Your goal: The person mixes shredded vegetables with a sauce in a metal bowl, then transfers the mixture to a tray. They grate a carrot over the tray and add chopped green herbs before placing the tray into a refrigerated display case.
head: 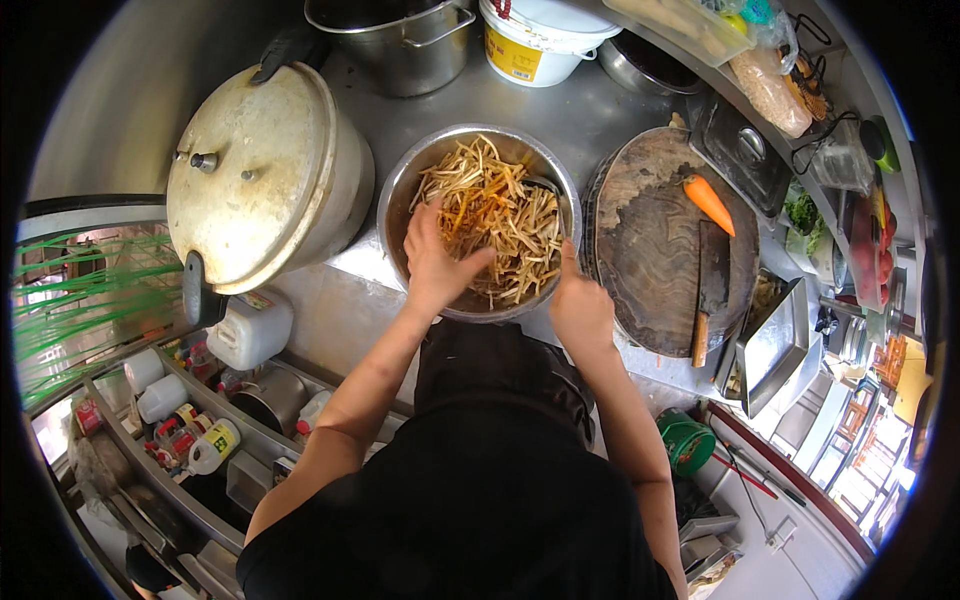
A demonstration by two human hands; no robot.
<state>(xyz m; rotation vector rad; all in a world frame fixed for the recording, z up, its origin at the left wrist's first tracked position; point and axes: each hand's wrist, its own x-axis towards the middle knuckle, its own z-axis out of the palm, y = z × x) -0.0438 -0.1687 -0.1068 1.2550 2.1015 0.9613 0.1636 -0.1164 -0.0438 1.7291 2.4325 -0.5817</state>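
A metal mixing bowl holds a heap of thin, pale brown strips with orange-coloured seasoning or shreds on top. My left hand, fingers spread, is over the left part of the bowl and touches or nearly touches the strips. At the bowl's right rim, my right hand is closed, apparently round the handle of a metal utensil that reaches into the strips; its far end is buried. To the right, a peeled carrot and a cleaver with a wooden handle lie on a round wooden chopping block.
A large pressure cooker stands left of the bowl. Behind are a tall metal pot, a white plastic bucket and another metal pot. Metal trays stand right of the block. Shelves with bottles are at lower left.
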